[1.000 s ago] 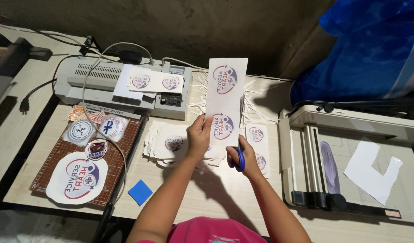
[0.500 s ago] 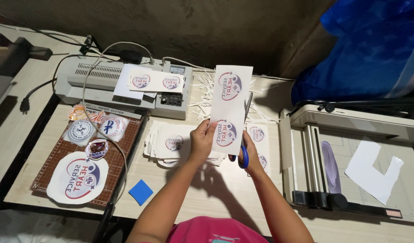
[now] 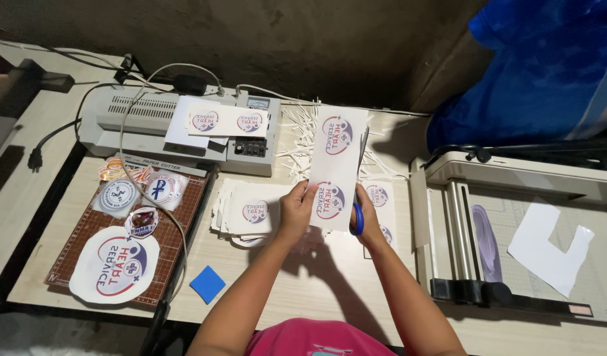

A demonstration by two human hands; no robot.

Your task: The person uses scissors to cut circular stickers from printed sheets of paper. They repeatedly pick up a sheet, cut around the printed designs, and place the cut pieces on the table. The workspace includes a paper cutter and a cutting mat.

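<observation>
My left hand [image 3: 295, 209] grips the lower left edge of a long white printed strip [image 3: 336, 165] bearing two round red-and-blue emblems, held upright over the table. My right hand [image 3: 367, 217] holds blue-handled scissors [image 3: 358, 211], whose blades run up along the strip's right edge. Under my hands lies a stack of cut emblem sheets [image 3: 247, 209]. More emblem prints [image 3: 380, 198] lie behind the strip on the table.
A grey laminator [image 3: 145, 122] with printed sheets on top stands at the back left. A brown paper cutter board [image 3: 115, 227] holds round stickers. A blue square [image 3: 207, 284] lies near the front edge. A large trimmer [image 3: 514, 237] with white offcuts sits right. Thin paper trimmings [image 3: 303, 128] lie behind.
The strip has shifted slightly right and tilted, and the scissors have moved up along its right edge.
</observation>
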